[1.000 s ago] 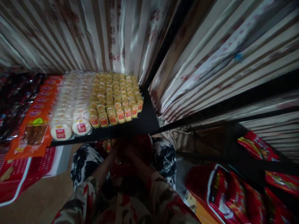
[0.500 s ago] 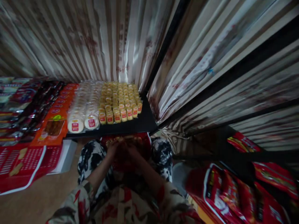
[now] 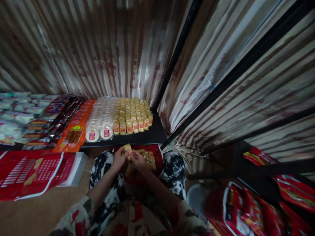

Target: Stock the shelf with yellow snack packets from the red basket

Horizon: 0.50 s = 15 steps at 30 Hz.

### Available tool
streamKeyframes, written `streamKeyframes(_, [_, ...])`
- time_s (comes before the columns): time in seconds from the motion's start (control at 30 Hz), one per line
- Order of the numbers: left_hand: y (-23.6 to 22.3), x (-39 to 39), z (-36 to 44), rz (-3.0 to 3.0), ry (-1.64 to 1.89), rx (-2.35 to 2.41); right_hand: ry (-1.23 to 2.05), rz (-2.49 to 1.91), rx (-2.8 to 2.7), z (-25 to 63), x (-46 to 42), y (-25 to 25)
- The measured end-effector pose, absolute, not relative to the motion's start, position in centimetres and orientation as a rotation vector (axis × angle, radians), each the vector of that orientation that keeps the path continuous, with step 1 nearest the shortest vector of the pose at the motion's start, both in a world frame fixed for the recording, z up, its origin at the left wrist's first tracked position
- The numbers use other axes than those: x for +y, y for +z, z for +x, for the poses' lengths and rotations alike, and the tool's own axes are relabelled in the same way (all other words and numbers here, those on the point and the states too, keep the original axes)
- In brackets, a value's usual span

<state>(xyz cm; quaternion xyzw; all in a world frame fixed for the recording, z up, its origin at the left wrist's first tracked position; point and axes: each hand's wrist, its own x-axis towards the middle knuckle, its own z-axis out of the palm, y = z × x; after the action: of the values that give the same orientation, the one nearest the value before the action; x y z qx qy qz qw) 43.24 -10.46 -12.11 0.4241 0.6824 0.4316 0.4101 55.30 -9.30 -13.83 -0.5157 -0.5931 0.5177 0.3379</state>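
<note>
Between my knees is a red basket (image 3: 159, 157) with several small yellow wrapped snack cakes (image 3: 150, 158) in it. Just above these, a yellow cake packet (image 3: 128, 149) with a red label is pinched at its left side by my left hand (image 3: 119, 159). My right hand (image 3: 139, 161) has its fingers closed at the packet's lower right edge. On the black shelf (image 3: 157, 132) in front of me, similar yellow packets (image 3: 134, 113) stand in close rows. Left of them are rows of round white wrapped cakes (image 3: 99, 119).
Further left on the shelf lie orange packs (image 3: 71, 136), dark stick packs (image 3: 62, 121) and white packets (image 3: 21, 108). A red basket (image 3: 31, 173) stands on the left, beside a white box (image 3: 78, 168). Red snack bags (image 3: 256, 209) fill the lower right. Striped curtain (image 3: 110, 59) and black bars (image 3: 221, 91) enclose the shelf.
Both hands have come up from the basket with a yellow packet between them. The view has shifted a little, so the shelf appears lower and further right.
</note>
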Motion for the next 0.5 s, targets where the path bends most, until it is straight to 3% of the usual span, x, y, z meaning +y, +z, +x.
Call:
streamKeyframes(0.2, [-10.6, -9.1, 41.3, 1.174, 1.174, 1.774, 0.985, -1.373, -1.831, 54.8, -8.7, -11.2])
streamKeyframes(0.5, [-7.9, -8.1, 38.3, 1.272, 1.092, 1.999, 1.063, -1.228, -1.774, 51.2, -6.9, -9.6])
